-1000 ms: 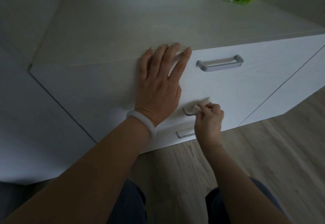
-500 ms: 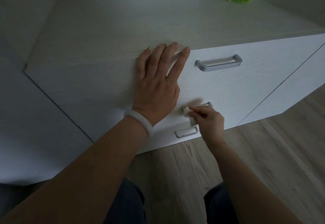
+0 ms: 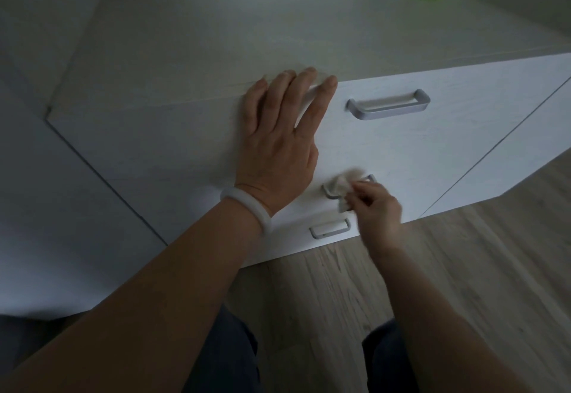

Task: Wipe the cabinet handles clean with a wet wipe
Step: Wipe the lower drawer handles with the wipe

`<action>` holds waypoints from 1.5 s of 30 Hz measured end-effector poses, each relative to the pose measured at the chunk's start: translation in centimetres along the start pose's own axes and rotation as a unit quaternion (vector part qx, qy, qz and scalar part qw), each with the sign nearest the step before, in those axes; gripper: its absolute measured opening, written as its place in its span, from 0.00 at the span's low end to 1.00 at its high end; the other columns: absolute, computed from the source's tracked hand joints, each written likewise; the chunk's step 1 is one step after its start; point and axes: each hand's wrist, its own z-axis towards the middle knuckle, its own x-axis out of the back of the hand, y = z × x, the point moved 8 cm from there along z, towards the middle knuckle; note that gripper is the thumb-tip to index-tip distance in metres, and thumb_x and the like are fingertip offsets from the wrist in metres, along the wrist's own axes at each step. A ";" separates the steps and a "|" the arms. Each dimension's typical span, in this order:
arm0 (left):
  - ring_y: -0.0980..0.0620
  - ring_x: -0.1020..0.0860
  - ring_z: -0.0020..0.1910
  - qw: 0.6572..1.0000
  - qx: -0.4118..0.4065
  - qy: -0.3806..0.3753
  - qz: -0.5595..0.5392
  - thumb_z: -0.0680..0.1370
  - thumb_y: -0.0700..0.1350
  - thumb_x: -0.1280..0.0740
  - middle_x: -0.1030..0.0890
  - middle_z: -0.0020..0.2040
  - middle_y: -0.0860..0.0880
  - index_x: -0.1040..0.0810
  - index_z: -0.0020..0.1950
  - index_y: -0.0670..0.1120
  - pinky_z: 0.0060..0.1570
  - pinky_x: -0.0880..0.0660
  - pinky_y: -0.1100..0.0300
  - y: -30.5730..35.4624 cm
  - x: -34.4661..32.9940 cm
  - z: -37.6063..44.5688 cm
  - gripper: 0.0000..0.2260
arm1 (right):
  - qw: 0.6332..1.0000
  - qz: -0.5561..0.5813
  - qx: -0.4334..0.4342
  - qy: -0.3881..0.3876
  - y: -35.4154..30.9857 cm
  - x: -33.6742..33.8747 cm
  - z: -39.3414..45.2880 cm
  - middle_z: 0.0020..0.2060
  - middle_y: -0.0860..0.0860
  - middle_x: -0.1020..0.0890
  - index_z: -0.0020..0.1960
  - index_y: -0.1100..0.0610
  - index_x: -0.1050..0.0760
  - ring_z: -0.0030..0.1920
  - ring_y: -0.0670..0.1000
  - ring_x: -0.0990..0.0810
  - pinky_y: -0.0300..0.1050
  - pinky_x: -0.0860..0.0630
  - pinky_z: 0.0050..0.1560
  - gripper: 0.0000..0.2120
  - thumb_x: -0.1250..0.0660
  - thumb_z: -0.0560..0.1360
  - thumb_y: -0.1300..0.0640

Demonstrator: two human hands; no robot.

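The right hand pinches the wet wipe on the middle handle, so this handle is being wiped, while the left hand lies flat and open on the cabinet front below its top edge; the bottom handle probably comes next.
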 end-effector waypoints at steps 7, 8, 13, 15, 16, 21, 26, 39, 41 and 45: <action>0.45 0.36 0.70 1.000 -0.005 0.001 0.004 0.72 0.43 0.34 0.29 0.72 0.46 0.33 0.75 0.49 0.73 0.48 0.47 -0.2 0.1 -0.1 0.31 | 0.998 -0.018 0.028 -0.048 0.0 -0.7 0.3 0.43 0.51 0.17 0.49 0.57 0.18 0.41 0.49 0.20 0.27 0.27 0.42 0.08 0.30 0.73 0.67; 0.45 0.36 0.70 1.000 -0.007 -0.001 0.004 0.72 0.44 0.34 0.29 0.72 0.46 0.33 0.75 0.49 0.73 0.48 0.47 -0.2 0.0 -0.1 0.31 | 0.999 -0.012 0.004 -0.032 0.6 0.0 0.8 0.43 0.51 0.18 0.47 0.56 0.18 0.41 0.50 0.20 0.28 0.27 0.41 0.08 0.30 0.72 0.68; 0.45 0.36 0.70 1.000 -0.005 -0.007 0.015 0.71 0.48 0.32 0.29 0.72 0.46 0.35 0.76 0.50 0.73 0.50 0.47 -0.2 -0.3 -0.2 0.32 | 0.992 -0.097 0.046 -0.066 -1.4 -3.1 -1.0 0.43 0.52 0.22 0.47 0.60 0.21 0.40 0.49 0.23 0.25 0.30 0.37 0.04 0.33 0.75 0.66; 0.45 0.36 0.70 1.000 -0.008 -0.006 0.017 0.71 0.49 0.32 0.30 0.72 0.46 0.35 0.76 0.50 0.73 0.51 0.48 -0.2 -0.3 -0.2 0.33 | 0.990 -0.099 0.064 -0.082 -1.8 -3.1 -1.1 0.41 0.51 0.23 0.46 0.60 0.22 0.37 0.48 0.25 0.27 0.30 0.37 0.02 0.33 0.75 0.65; 0.45 0.37 0.70 1.000 -0.011 -0.007 0.016 0.72 0.49 0.32 0.30 0.72 0.46 0.35 0.76 0.50 0.73 0.51 0.48 -0.2 -0.3 -0.2 0.33 | 0.992 -0.085 0.054 -0.082 -1.5 -2.5 -0.6 0.40 0.51 0.22 0.46 0.60 0.21 0.37 0.47 0.24 0.26 0.30 0.36 0.02 0.32 0.75 0.65; 0.45 0.37 0.70 1.000 -0.008 -0.009 0.014 0.71 0.49 0.32 0.30 0.72 0.46 0.35 0.76 0.49 0.73 0.53 0.49 -0.1 -0.3 -0.2 0.33 | 0.995 -0.071 0.015 -0.064 -0.9 -2.0 -0.1 0.42 0.53 0.19 0.51 0.60 0.19 0.37 0.48 0.22 0.25 0.29 0.37 0.07 0.32 0.74 0.66; 0.45 0.37 0.70 1.000 -0.010 -0.012 0.014 0.71 0.48 0.32 0.30 0.73 0.46 0.35 0.76 0.50 0.73 0.52 0.48 -0.3 -0.2 -0.3 0.33 | 0.993 -0.036 0.032 -0.107 -1.1 -2.3 -0.9 0.36 0.48 0.19 0.51 0.56 0.19 0.29 0.43 0.21 0.27 0.28 0.35 0.07 0.32 0.76 0.64; 0.45 0.36 0.70 0.999 -0.036 -0.010 0.026 0.68 0.63 0.29 0.30 0.73 0.46 0.36 0.76 0.50 0.72 0.47 0.46 -0.3 -0.5 -0.3 0.40 | 0.994 -0.046 0.002 -0.103 -0.8 -1.4 0.6 0.36 0.49 0.17 0.46 0.58 0.18 0.36 0.47 0.19 0.37 0.22 0.41 0.03 0.28 0.73 0.61; 0.45 0.36 0.70 0.999 -0.037 -0.016 0.027 0.70 0.67 0.32 0.31 0.73 0.46 0.36 0.77 0.50 0.72 0.47 0.46 -0.3 -0.4 -0.3 0.40 | 0.996 -0.035 -0.018 -0.085 -0.2 -0.9 1.2 0.37 0.49 0.16 0.44 0.58 0.17 0.40 0.49 0.18 0.34 0.23 0.43 0.02 0.27 0.71 0.62; 0.46 0.37 0.70 1.000 -0.018 -0.009 0.011 0.72 0.67 0.33 0.30 0.72 0.46 0.35 0.76 0.49 0.72 0.48 0.46 -0.3 -0.2 -0.3 0.38 | 0.976 -0.129 0.111 -0.134 -2.6 -4.0 -1.1 0.42 0.51 0.17 0.42 0.60 0.17 0.38 0.52 0.19 0.47 0.20 0.43 0.02 0.29 0.72 0.65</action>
